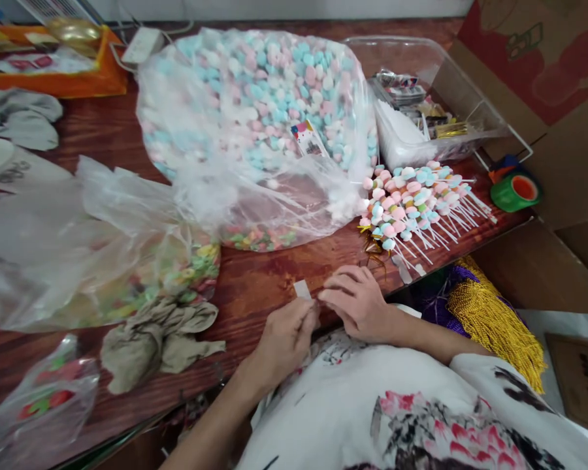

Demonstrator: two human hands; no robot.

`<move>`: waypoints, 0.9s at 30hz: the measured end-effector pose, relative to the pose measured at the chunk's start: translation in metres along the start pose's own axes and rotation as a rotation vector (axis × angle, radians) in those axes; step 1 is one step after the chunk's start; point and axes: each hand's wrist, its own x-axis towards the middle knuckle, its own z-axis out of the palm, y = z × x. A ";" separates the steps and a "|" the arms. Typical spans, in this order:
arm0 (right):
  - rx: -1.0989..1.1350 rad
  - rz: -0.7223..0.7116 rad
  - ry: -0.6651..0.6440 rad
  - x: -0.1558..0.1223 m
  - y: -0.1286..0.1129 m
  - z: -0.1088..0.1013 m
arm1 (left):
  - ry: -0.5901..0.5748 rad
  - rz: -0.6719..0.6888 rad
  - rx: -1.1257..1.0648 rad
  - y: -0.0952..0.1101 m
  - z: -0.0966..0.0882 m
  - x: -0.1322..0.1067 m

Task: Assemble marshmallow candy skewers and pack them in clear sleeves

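Note:
My left hand (284,339) and my right hand (355,300) meet at the near edge of the wooden table (255,281). Both pinch a small clear wrapper (304,289) between their fingertips; what is inside it I cannot make out. Just beyond my right hand lies a heap of several pastel marshmallow skewers (414,202) on white sticks. A large clear bag of pink, blue and white marshmallows (259,98) fills the middle of the table.
A clear bag of mixed coloured sweets (127,274) lies at left, a crumpled brown cloth (157,336) beside it. A clear plastic box (421,124) of supplies stands at right, then a green tape roll (515,191), a cardboard box (558,98) and gold cord (494,320).

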 end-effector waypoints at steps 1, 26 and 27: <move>-0.070 -0.057 0.032 0.000 0.000 -0.001 | -0.045 -0.068 -0.124 -0.002 -0.002 0.002; -0.352 0.186 -0.036 -0.028 0.055 -0.022 | 0.162 -0.177 -0.363 -0.007 0.009 -0.001; -0.376 0.184 -0.057 -0.028 0.054 -0.019 | 0.175 -0.241 -0.427 -0.005 0.010 0.000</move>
